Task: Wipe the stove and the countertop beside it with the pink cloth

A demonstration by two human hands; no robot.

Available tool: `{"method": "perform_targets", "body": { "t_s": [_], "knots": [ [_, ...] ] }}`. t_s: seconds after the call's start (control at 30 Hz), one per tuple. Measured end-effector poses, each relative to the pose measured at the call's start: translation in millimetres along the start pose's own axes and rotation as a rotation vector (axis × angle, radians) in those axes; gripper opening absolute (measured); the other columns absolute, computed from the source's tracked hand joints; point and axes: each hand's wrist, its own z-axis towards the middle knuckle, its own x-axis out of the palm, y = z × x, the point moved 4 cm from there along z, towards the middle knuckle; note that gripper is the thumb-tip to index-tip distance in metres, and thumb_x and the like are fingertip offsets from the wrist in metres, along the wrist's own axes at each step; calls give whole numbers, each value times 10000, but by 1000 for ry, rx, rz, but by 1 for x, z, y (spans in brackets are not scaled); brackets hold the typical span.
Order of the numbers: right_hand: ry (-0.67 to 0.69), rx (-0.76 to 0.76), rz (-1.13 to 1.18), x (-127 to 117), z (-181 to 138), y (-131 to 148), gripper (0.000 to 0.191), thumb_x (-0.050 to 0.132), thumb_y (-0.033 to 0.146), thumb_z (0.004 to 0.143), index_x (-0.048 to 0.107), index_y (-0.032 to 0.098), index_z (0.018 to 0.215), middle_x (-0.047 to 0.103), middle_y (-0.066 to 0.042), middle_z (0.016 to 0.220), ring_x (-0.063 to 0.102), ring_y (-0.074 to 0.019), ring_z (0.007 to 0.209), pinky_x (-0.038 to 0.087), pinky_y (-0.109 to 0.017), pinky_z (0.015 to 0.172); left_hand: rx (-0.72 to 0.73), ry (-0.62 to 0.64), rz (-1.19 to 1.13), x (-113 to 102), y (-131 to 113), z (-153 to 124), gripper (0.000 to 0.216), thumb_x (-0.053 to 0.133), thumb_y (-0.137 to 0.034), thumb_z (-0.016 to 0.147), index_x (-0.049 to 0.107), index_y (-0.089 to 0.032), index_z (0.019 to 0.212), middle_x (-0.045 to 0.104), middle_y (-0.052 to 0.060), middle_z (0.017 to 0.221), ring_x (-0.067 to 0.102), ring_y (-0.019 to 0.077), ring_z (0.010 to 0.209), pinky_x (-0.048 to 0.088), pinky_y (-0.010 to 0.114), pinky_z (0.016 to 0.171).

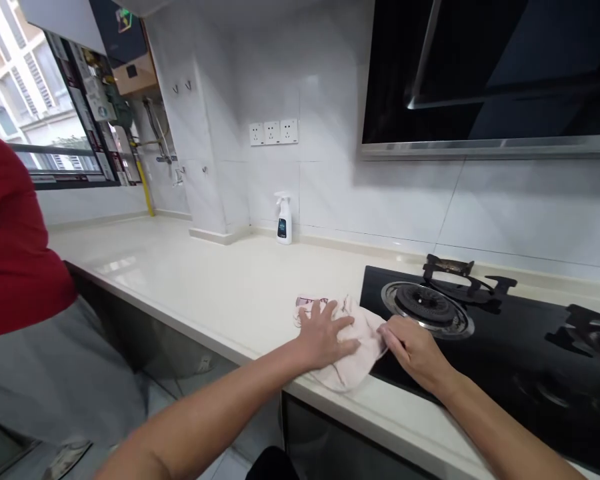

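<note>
One white tiled wall (330, 193) runs behind a cream stone tabletop (180, 280), with a black range hood (480, 80) mounted above a black glass gas hob (505, 353). A window (45, 107) stands at the far left end. A second person in a red shirt (15, 233) and grey trousers stands at the left, beside the tabletop edge. A white spray bottle (283, 220) stands upright against the wall, below a row of three socket outlets (273, 133). A crumpled pale pink cloth (363, 340) lies on the tabletop near its front edge, directly beside the hob. The left hand (325, 335) is pressed palm-down on the cloth, fingers spread. The right hand (415, 353) lies against the cloth's right side, fingers together; a pinch cannot be confirmed.
</note>
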Motion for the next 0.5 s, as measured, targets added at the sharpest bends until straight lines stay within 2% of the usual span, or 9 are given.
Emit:
{"method": "perform_targets", "body": {
  "t_s": [0.13,0.27,0.4,0.5],
  "knots": [
    [88,-158,96,2,3,49,273,417,216,1057,601,239,857,615,-19,758,534,-176,713,409,-346,688,-53,88,16,1,25,50,650,574,-704,918,547,-444,1513,273,72,1729,193,508,1549,159,803,1156],
    [223,-271,163,15,7,81,194,503,226,1014,561,247,830,600,-5,740,543,-162,706,434,-332,663,-93,260,15,0,31,116,700,575,-687,898,468,-479,1559,158,36,1771,90,534,1572,127,818,1155],
    [198,-352,185,36,-7,78,165,641,278,954,564,242,813,630,8,751,570,-146,702,449,-319,626,-132,370,17,7,30,187,768,595,-700,849,423,-509,1572,115,12,1782,88,536,1574,140,832,1149],
    [231,-270,224,59,-29,60,151,647,249,959,583,257,822,633,8,743,566,-148,680,439,-314,590,-178,287,14,22,30,233,743,547,-705,880,440,-460,1573,130,60,1774,107,537,1562,114,835,1139]
  ]
}}
